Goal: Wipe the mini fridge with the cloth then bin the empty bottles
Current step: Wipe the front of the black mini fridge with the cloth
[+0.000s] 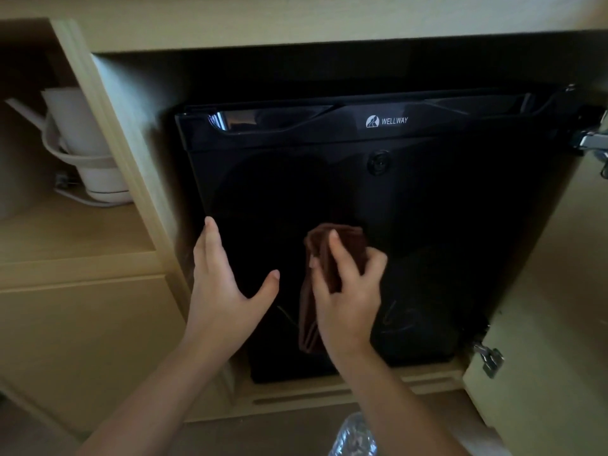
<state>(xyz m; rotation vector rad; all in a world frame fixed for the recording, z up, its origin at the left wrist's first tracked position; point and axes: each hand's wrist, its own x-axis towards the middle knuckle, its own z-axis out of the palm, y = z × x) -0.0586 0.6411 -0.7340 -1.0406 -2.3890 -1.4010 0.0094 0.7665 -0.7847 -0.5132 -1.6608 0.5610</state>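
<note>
Pale wood cabinet [138, 179] around glossy black mini fridge [427, 199], door closed; right hand [348, 291] grips brown cloth [342, 245] on it, left hand [220, 284] pressed flat beside

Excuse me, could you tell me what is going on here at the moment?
A person is wiping the front of a black mini fridge set in a wooden cabinet. The right hand grips a brown cloth against it, while the left hand rests flat near its left edge. Something clear and crinkled, perhaps a bottle, shows at the bottom of the view, not yet binned.
</note>
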